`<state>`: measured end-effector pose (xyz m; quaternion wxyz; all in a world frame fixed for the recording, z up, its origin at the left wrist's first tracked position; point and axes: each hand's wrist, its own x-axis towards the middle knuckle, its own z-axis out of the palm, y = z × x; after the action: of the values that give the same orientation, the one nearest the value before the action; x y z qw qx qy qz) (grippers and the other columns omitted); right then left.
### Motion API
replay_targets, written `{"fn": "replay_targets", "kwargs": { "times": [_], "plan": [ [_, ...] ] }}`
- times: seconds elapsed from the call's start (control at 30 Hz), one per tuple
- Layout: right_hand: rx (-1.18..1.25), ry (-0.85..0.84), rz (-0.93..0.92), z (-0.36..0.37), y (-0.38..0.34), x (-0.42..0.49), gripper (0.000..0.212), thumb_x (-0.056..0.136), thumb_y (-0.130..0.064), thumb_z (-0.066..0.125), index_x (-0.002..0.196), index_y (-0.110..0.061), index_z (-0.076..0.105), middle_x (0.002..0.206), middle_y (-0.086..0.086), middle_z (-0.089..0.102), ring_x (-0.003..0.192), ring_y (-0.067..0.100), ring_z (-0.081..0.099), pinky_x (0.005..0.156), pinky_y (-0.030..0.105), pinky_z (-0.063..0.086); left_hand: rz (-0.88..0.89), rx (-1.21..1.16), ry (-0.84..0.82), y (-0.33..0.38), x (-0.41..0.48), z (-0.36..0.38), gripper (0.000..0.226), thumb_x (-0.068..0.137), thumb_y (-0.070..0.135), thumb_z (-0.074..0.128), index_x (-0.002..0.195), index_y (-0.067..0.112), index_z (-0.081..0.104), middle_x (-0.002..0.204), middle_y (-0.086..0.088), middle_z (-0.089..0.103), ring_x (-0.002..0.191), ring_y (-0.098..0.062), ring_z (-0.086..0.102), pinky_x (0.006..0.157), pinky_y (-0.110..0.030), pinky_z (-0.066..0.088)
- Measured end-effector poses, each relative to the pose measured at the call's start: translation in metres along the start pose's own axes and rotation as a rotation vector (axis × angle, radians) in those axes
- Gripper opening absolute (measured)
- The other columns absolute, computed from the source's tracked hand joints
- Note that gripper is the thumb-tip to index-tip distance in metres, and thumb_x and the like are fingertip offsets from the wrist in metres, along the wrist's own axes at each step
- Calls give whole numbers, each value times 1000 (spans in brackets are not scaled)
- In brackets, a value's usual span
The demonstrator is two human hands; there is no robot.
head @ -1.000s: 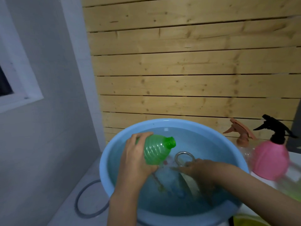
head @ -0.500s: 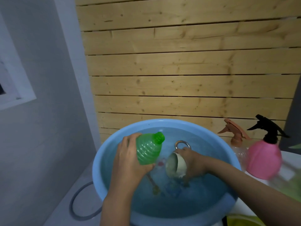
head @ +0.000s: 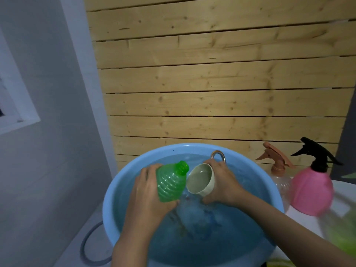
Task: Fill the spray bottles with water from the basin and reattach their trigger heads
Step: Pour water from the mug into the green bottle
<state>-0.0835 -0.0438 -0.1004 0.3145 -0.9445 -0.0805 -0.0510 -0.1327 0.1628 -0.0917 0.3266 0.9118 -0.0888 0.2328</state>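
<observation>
Has lifted the cream cup clear of the water since a second ago, when only the right hand and a metal ring showed at the surface. Grips that cup now in the right hand, fingers curled over its far wall and thumb under its near side, with the mouth tipped toward nine o'clock and the rim just beside the green bottle. Holds the bottle in the left hand, fingers wrapped round the ribbed body, with the open neck bare of any trigger head and pointing toward one o'clock. Both held over the water near the middle of the blue basin.

At twelve o'clock from the right hand, the metal ring, possibly the cup's handle, though hard to tell. At three o'clock from the basin, outside its rim, a pink spray bottle with a black trigger head. Between it and the rim, a clear bottle with an orange trigger head. At seven o'clock, a grey hose looped beside the basin.
</observation>
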Motion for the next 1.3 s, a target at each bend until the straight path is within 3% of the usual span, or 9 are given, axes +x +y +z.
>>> {"fn": "replay_targets", "kwargs": {
  "times": [0.17,0.37,0.53,0.63,0.73,0.8,0.97,1.13,1.3],
  "plan": [
    [-46,-81,23,-3,-6,-10,113,25,-66,70,125,-31,32,118,0,29,110,23,45,96,35,46,13,-14,7,1,0,2,77,54,28,87,121,24,49,114,7,49,112,-19,48,86,-40,45],
    [30,-170,74,-4,-7,-16,117,52,-49,90,143,-28,20,131,6,20,131,22,32,110,29,33,30,-13,35,-3,0,3,78,52,27,88,120,25,49,113,8,50,109,-22,50,85,-41,46],
    [246,-251,189,-9,-16,-17,108,77,-66,62,150,-38,-13,153,7,0,145,25,16,114,37,19,36,-39,50,-2,-1,4,74,53,28,87,117,28,50,112,9,51,110,-19,50,85,-41,46],
    [302,-181,197,-10,-15,-14,63,100,-44,30,152,-35,-4,157,5,7,145,25,16,111,38,18,32,-29,51,-2,-1,3,76,53,27,87,119,27,49,114,8,50,111,-20,49,85,-41,46],
    [128,-83,158,-7,-9,-16,51,100,-26,31,149,-19,19,147,9,34,137,28,32,108,37,30,37,-20,54,-4,-1,3,77,53,26,87,120,27,49,114,8,51,110,-20,50,85,-40,46],
    [-149,-43,134,-7,-12,-20,38,98,-22,37,135,-14,37,128,10,50,119,31,48,88,35,42,33,-14,53,-4,-1,4,78,51,27,88,119,27,49,113,9,51,109,-20,50,85,-42,46],
    [-701,69,-19,-17,-25,-23,11,97,-24,46,87,-18,50,82,4,48,97,31,55,48,28,18,21,-5,64,-5,0,4,79,51,27,89,120,25,50,114,5,52,109,-23,51,85,-44,47],
    [-706,84,-91,-9,-18,-20,32,98,-41,46,105,-15,61,117,5,44,111,25,45,67,27,25,30,0,80,-5,0,3,80,50,24,89,120,22,51,114,3,53,108,-25,52,86,-44,47],
    [-298,-104,108,-4,-8,-16,25,98,-39,44,91,-17,53,108,10,59,96,30,55,72,33,37,21,3,81,-5,0,3,79,51,25,88,120,23,50,115,3,52,109,-25,51,85,-44,47]
  ]
}}
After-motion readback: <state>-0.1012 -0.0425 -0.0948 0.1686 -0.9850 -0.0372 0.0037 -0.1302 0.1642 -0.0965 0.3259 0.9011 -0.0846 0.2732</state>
